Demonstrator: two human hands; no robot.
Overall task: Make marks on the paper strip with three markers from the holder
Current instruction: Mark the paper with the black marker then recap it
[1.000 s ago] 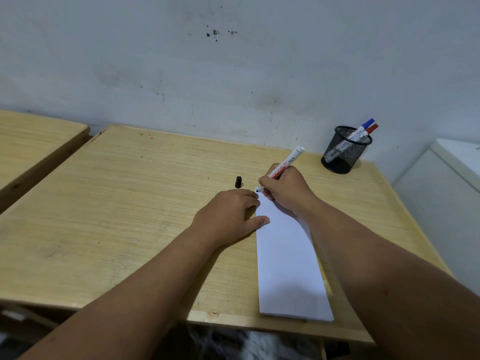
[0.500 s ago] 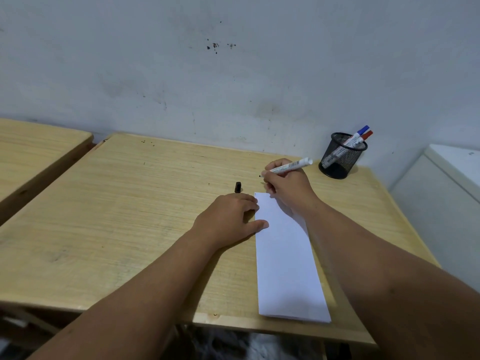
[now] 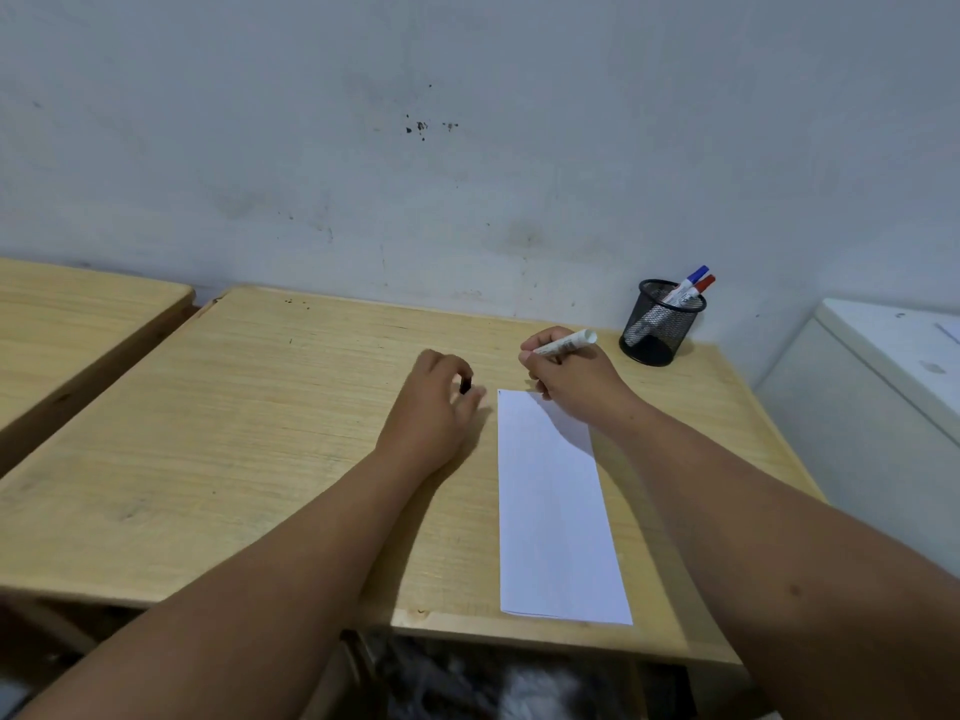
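Note:
A white paper strip (image 3: pixel 556 506) lies lengthwise on the wooden desk (image 3: pixel 260 433), with a tiny mark at its far left corner. My right hand (image 3: pixel 571 379) hovers just beyond the strip's far end, gripping a white marker (image 3: pixel 566 344) that lies almost level, its tip pointing left. My left hand (image 3: pixel 436 402) is left of the strip, fingers pinching the small black cap (image 3: pixel 465 385). A black mesh holder (image 3: pixel 660 330) stands at the desk's far right corner, holding a blue-capped marker (image 3: pixel 695 275) and a red-capped marker (image 3: pixel 704 284).
A second wooden desk (image 3: pixel 78 314) stands to the left across a narrow gap. A white cabinet (image 3: pixel 893 387) sits to the right of the desk. A grey wall runs right behind the desk's far edge.
My right hand lifted the marker off the strip's corner and tipped it level. My left hand left the paper's edge, slid forward to the black cap and closed on it.

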